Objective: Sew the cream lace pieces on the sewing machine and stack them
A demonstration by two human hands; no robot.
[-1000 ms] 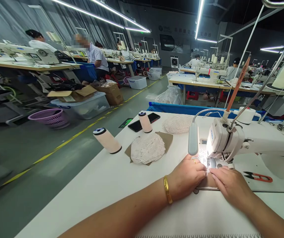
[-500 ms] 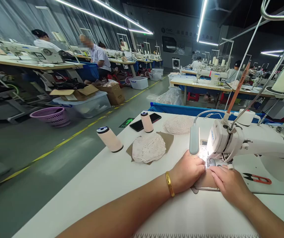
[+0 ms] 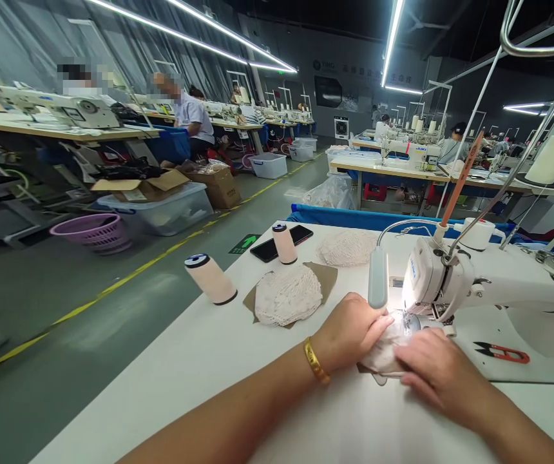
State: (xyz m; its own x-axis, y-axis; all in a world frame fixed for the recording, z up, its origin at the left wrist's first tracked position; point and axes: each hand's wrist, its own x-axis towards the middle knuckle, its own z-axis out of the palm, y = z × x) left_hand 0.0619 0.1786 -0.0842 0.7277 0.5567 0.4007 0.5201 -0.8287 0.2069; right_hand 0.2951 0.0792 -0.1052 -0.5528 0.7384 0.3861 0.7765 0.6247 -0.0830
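Observation:
Under the needle of a white sewing machine (image 3: 419, 267) lies a pale fabric piece (image 3: 386, 357), with a bit of brown showing at its lower left edge. My left hand (image 3: 347, 332), with a gold bangle at the wrist, pinches the fabric's left side near the needle. My right hand (image 3: 444, 370) rests on the right side of the piece, fingers laid over it and thumb apart, slightly blurred. A slim lamp (image 3: 378, 278) lights the needle area. Red-handled thread snips (image 3: 504, 353) lie to the right of my right hand.
Left on the table are a pale stack (image 3: 289, 295) on brown sheets, another lacy stack (image 3: 347, 248), two thread cones (image 3: 210, 279) (image 3: 285, 243) and a phone (image 3: 281, 243). A blue cloth edge (image 3: 354, 217) borders the back. Beyond the aisle, people sit at other machines.
Pale fabric now shows on top where a brown surface lay between my hands. My left hand has drawn back left from the needle; my right has shifted left and toward me, its fingers loosened.

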